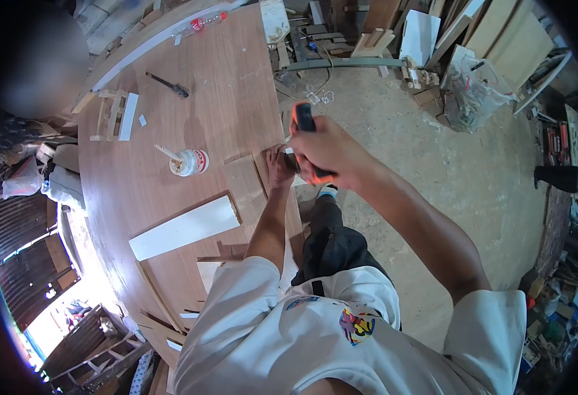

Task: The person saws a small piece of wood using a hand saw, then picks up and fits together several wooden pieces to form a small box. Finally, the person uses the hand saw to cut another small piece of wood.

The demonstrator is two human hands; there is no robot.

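Observation:
My right hand [335, 151] is closed round the orange-and-black handle of a handsaw [304, 117], held over the edge of the workbench. Its blade is mostly hidden or seen edge-on. Just left of it, my left hand [280, 168] grips a wooden board [248, 181] at the bench edge, with the fingertips bent over the wood. Part of the board's end lies hidden under the hand. A white tub [189, 162] with a stick in it stands to the left. Nearer me, a white-faced panel [185, 228] lies on the bench.
The brown workbench [230, 72] carries a dark tool [168, 85], a small wooden frame [114, 116] and a plastic bottle [200, 24]. Beyond the concrete floor [394, 118] are a clear bag of scraps [476, 92] and leaning boards [509, 39]. Shelves of clutter line the right side.

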